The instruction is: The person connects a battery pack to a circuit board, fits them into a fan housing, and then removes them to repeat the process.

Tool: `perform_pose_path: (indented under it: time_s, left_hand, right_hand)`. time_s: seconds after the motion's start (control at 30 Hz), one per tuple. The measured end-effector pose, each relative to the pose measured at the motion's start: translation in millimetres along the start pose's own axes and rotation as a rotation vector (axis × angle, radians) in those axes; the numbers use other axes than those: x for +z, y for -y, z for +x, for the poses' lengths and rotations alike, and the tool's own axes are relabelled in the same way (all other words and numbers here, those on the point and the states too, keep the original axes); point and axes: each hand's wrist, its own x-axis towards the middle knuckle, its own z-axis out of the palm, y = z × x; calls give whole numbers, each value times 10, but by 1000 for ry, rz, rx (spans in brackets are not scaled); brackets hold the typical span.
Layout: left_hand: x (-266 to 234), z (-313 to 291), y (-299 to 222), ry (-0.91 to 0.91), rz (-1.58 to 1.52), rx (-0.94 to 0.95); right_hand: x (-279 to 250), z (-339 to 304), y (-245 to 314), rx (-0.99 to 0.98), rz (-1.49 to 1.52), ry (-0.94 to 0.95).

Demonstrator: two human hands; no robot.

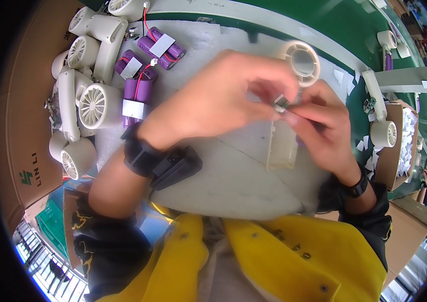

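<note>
Circuit board [280, 104], small and green, sits between the two hands above the middle of the pale work mat [218, 171], a little right of centre. The left hand [238, 93] comes in from the left, its thumb and forefinger pinching the board. The right hand [324, 121] meets it from the right, with thumb and forefinger closed together at the board's right edge; both hands are slightly blurred, and the exact points of contact are hard to make out.

Beneath the hands lies a cream fan body: its round ring [302, 63] shows on the far side, and its hollow handle [281, 146] reaches toward the near side. Left of the left hand are purple battery packs [137, 93] with white labels and red and black wires, and farther left a heap of cream fan housings [95, 106], some with slatted round ends facing up. A brown cardboard box [24, 126] stands along the left edge. To the right, another cream fan [382, 132] stands beside an open carton [394, 151] holding white paper pieces [408, 133]. A black strap [138, 153] circles the left wrist, a black band [357, 186] the right, and a yellow apron [294, 251] fills the near side.
</note>
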Motion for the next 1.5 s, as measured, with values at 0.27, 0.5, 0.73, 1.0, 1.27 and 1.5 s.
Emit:
perform_pose_path:
  time_s: [0.27, 0.5, 0.73, 1.0, 1.27, 1.5]
  left_hand:
    - [-42, -3, -62, 28, 206, -48]
    - [0, -16, -19, 9, 184, 11]
    - [44, -20, -65, -3, 256, 12]
    - [55, -6, -53, -68, 258, -35]
    - [32, -11, -55, -101, 503, 76]
    - [2, 6, -33, -67, 601, 229]
  right_hand:
    - [57, -21, 42, -39, -59, -44]
    - [-15, -17, 33, -82, -108, -45]
    - [74, -35, 102, 108, 39, -199]
    - [43, 24, 76, -72, -107, -205]
    - [77, 8, 72, 37, -127, -232]
    - [53, 3, 139, 117, -141, -188]
